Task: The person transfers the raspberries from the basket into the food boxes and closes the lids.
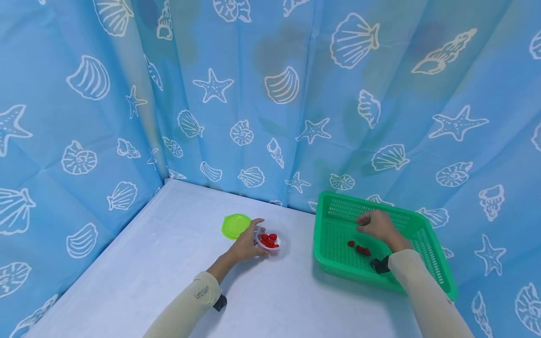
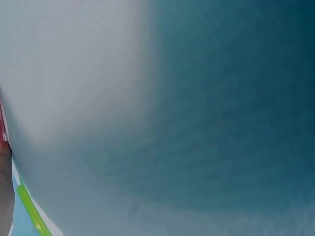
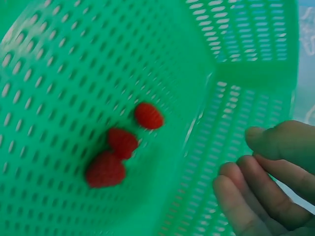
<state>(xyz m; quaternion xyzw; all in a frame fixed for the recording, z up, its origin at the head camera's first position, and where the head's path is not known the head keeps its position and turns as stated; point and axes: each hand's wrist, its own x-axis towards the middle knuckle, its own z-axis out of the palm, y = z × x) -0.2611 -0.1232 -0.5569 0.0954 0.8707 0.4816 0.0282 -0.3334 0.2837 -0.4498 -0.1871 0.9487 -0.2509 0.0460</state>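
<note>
My left hand (image 1: 245, 244) grips the side of a small clear plastic container (image 1: 274, 249), which holds several raspberries (image 1: 268, 240). Only a sliver of that hand shows at the left edge of the left wrist view. Above the green basket (image 1: 318, 237) hovers my right hand (image 1: 378, 226), its fingers loosely bent and nothing between them. On the basket floor lie 3 raspberries (image 3: 106, 169), two touching and one slightly apart, clear of the right fingertips (image 3: 227, 189).
A lime-green round lid (image 1: 235, 226) lies on the white tabletop (image 1: 169, 263) just beyond the left hand. Blue curtains (image 1: 253, 117) with shell prints hang behind the table and along its left side. The basket stands close to the back curtain.
</note>
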